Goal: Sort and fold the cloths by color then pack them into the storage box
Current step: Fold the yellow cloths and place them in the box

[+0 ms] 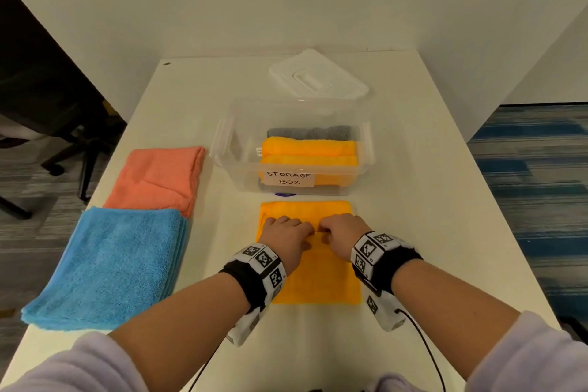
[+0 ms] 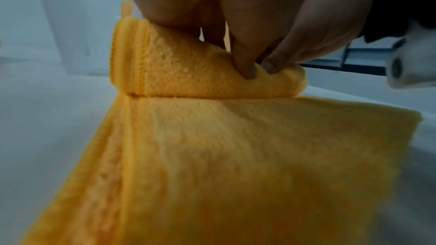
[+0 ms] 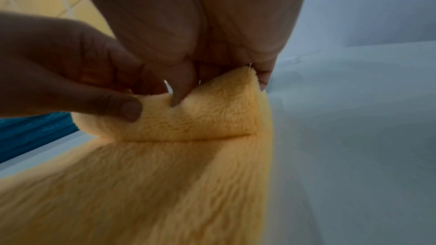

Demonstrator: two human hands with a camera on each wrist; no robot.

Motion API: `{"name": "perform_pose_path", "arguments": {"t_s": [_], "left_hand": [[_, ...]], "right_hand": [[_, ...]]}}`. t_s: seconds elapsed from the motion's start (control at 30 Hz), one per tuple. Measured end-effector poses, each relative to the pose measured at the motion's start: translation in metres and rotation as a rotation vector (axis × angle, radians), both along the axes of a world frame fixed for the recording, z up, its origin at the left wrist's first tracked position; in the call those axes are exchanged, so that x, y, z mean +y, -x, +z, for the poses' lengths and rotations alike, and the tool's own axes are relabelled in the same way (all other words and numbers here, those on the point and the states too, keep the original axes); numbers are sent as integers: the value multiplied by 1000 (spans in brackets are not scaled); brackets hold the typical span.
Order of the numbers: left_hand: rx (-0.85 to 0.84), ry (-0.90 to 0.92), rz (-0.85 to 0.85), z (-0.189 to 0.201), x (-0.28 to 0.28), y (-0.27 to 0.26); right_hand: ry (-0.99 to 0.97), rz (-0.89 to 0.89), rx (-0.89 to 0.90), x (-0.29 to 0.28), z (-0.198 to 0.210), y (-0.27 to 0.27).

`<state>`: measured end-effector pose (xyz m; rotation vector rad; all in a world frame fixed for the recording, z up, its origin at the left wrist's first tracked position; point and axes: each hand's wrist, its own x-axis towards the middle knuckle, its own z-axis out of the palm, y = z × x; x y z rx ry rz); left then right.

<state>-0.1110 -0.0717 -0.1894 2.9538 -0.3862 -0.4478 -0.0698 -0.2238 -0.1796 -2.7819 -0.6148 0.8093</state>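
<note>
Folding or rolling the orange cloth [image 1: 313, 277], flat on the table [image 1: 429, 200] just near of the storage box [image 1: 222, 149]. Left hand [image 1: 286, 234] and right hand [image 1: 342, 229], side by side across the cloth's middle, fingers curled, pinching up a raised fold. Next, probably: carrying that fold over evenly, edges matched, then lifting into the box atop the orange cloths already inside. Bare table right; blue cloths [image 1: 108, 264] and pink cloths [image 1: 159, 180] crowding left; lid [image 1: 318, 78] beyond the box.

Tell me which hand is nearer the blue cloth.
Left. The left hand grips the orange cloth on the side toward the blue cloth; the right hand grips it beyond the left hand, farther away.
</note>
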Motion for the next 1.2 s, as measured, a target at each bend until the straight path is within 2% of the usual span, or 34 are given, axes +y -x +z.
{"name": "perform_pose_path", "arguments": {"t_s": [0.1, 0.13, 0.2, 0.27, 0.3, 0.4, 0.5, 0.67, 0.87, 1.03, 1.13, 1.2], "left_hand": [[12, -9, 21, -1, 0, -5], [10, -5, 34, -1, 0, -7], [9, 30, 82, -1, 1, -12], [10, 80, 133, -1, 1, -19], [27, 96, 153, -1, 1, -23], [112, 105, 187, -1, 3, -33], [143, 98, 178, 0, 2, -36], [-24, -93, -27, 10, -11, -26], [-14, -284, -149, 20, -17, -12], [6, -333, -158, 16, -22, -11], [-52, -382, -212, 16, -24, -15], [-11, -420, -256, 13, -27, -18]], "right_hand": [[-123, -141, 60, -3, 0, -5], [-162, -160, 29, -5, 0, -4], [-172, -99, -152, -4, 2, 1], [-208, 57, -327, -1, -3, 16], [-214, 109, -342, -1, -7, 24], [-325, 103, -406, -8, -29, 29], [-344, 69, -315, -8, -30, 17], [-317, 33, -191, -6, -28, 1], [-359, -9, -77, -7, -25, -17], [-389, -95, 55, -9, -20, -34], [-377, -97, 86, -8, -19, -41], [-363, -95, 94, -7, -18, -43]]}}
